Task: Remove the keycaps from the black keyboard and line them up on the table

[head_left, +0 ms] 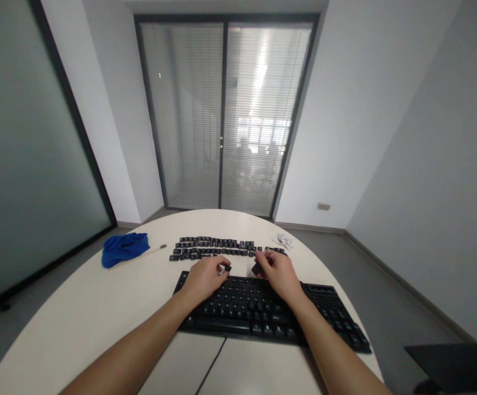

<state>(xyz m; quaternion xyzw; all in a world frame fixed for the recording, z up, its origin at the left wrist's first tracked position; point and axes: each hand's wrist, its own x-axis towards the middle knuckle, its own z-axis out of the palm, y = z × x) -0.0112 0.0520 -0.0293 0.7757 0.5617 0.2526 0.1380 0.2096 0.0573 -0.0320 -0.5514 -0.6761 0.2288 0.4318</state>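
Observation:
A black keyboard [238, 326] lies before me, with many bare key sockets in its main block and keys still on its right part. Above its far edge, my left hand [207, 277] pinches a small black keycap [228, 268]. My right hand [277, 270] is closed on another dark piece, apparently a keycap [256, 269], just past the same edge. Beyond both hands, loose black keycaps [209, 242] lie in rows on the table. Fingers partly hide both held pieces.
On the round white table [110, 318], a blue cloth [125, 249] lies at the left beside a thin wooden-handled brush [139, 256]. A crumpled white item [283, 240] is at the far right. The cable [211, 365] runs toward me. A dark chair [454, 359] stands at lower right.

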